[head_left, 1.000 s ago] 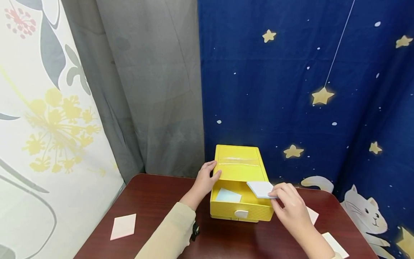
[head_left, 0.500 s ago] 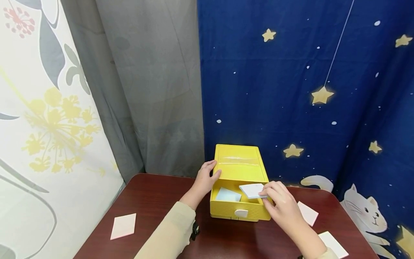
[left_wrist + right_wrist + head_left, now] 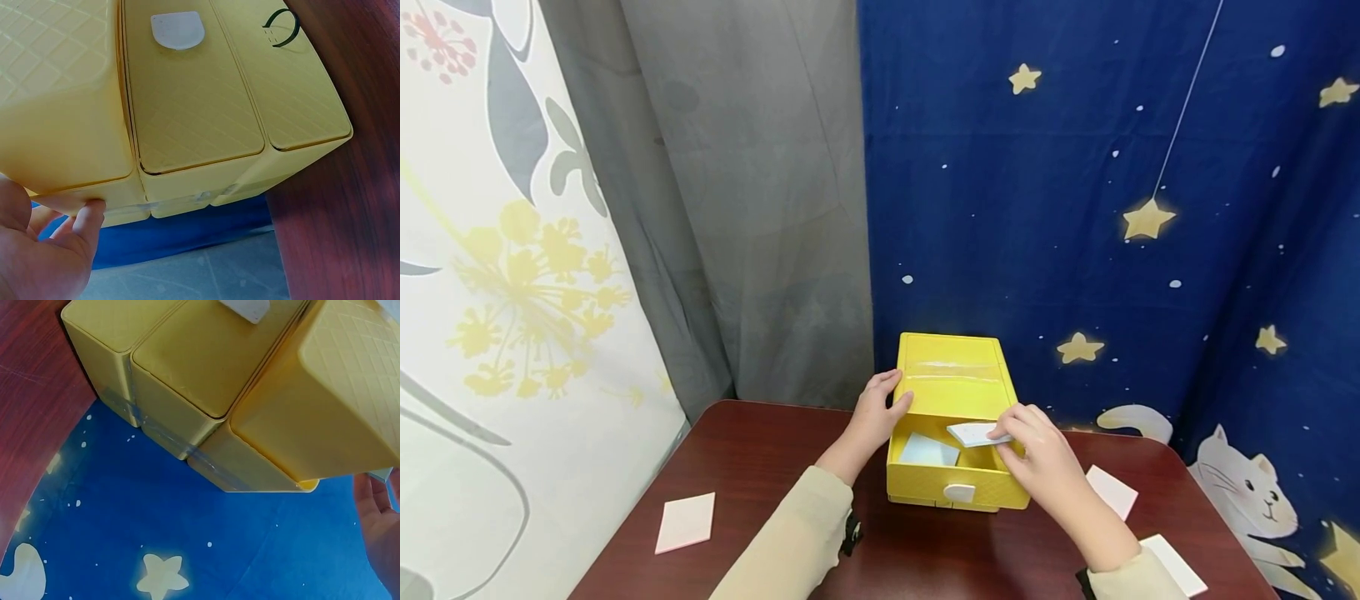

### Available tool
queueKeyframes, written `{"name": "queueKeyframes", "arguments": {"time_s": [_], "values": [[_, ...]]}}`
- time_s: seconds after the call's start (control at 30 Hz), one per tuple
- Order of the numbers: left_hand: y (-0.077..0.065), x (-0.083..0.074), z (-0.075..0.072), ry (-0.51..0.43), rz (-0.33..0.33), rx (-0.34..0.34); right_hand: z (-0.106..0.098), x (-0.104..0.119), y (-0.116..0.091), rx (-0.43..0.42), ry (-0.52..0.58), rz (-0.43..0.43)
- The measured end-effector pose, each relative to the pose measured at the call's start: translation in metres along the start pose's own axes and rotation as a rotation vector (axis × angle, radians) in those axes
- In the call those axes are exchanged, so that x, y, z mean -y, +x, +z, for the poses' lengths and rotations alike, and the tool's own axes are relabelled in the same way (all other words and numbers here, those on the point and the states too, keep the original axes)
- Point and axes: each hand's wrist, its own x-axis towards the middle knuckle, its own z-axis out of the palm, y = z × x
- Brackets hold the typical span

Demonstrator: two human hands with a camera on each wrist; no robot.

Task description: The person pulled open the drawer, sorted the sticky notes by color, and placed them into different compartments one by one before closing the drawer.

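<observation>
A yellow drawer unit (image 3: pixel 955 375) stands on the table with its top drawer (image 3: pixel 925 483) pulled out. My left hand (image 3: pixel 874 417) rests on the unit's left side near the top, its fingers touching the side wall in the left wrist view. Over the right part of the drawer, my right hand (image 3: pixel 1037 450) pinches a pale blue-edged pad of sticky notes (image 3: pixel 972 433) by its right end, tilted. Another light blue pad (image 3: pixel 928 450) lies inside the drawer at the left. In the right wrist view, the drawer hides most of the held pad.
A pink-edged pad (image 3: pixel 685 522) lies at the table's left. Two more pale pads, one pinkish (image 3: pixel 1111 492) and one cream (image 3: pixel 1174 565), lie at the right. Lower drawers show in the left wrist view, one with a white handle (image 3: pixel 179 30), one with a dark loop (image 3: pixel 286 28).
My right hand has moved left and slightly back with the pad, from the drawer's right edge to above its inside. The left hand has stayed on the unit.
</observation>
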Motion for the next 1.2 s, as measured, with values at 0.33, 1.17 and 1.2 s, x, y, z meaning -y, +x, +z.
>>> {"name": "queueKeyframes", "arguments": {"time_s": [0.33, 1.17, 1.2], "values": [[0.0, 0.001, 0.0, -0.005, -0.002, 0.003, 0.006, 0.002, 0.004, 0.065, -0.074, 0.069], [-0.001, 0.0, 0.0, 0.016, 0.015, -0.012, 0.017, 0.008, 0.025, 0.309, -0.142, 0.195], [-0.001, 0.0, 0.0, 0.015, 0.017, -0.013, 0.017, 0.007, 0.026, 0.315, -0.145, 0.195]]}}
